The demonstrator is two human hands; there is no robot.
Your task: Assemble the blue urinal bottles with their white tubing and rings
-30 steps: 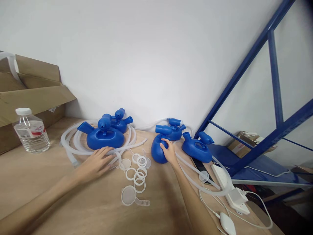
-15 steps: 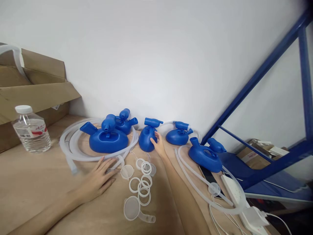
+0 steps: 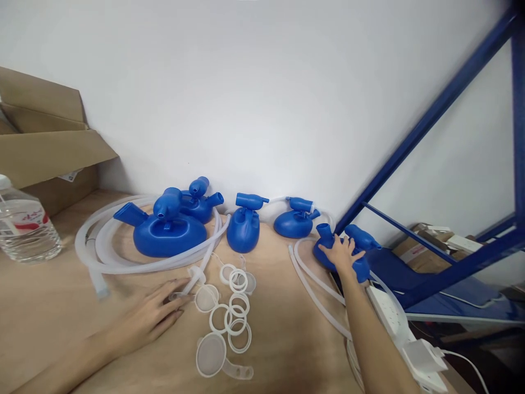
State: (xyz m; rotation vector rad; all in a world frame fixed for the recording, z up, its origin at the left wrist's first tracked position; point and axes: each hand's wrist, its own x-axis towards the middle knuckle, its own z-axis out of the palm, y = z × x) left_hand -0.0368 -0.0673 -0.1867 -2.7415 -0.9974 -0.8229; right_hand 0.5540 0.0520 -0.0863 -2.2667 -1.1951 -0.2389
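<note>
Several blue plastic bottles stand along the wall. My right hand [image 3: 343, 253] lies with spread fingers over the rightmost blue bottle [image 3: 326, 241], touching its top. Near the table's left middle, my left hand [image 3: 158, 314] rests with fingers apart beside a clear tube end and a thin cap. A large blue bottle [image 3: 170, 238] sits among coiled clear tubing [image 3: 88, 241] beyond it. The middle blue bottle [image 3: 243, 232] stands by itself. Between the hands lie several white rings [image 3: 239, 305] and round translucent caps [image 3: 210, 354].
A water bottle [image 3: 27, 227] and an open cardboard box [image 3: 53, 156] are at the left. On the right are a white power strip [image 3: 388, 312] with a plugged-in adapter [image 3: 424, 355] and a blue metal frame [image 3: 435, 112].
My right hand has left the middle blue bottle and moved right onto the rightmost one. The view has shifted slightly right. My left hand stays near the tube end.
</note>
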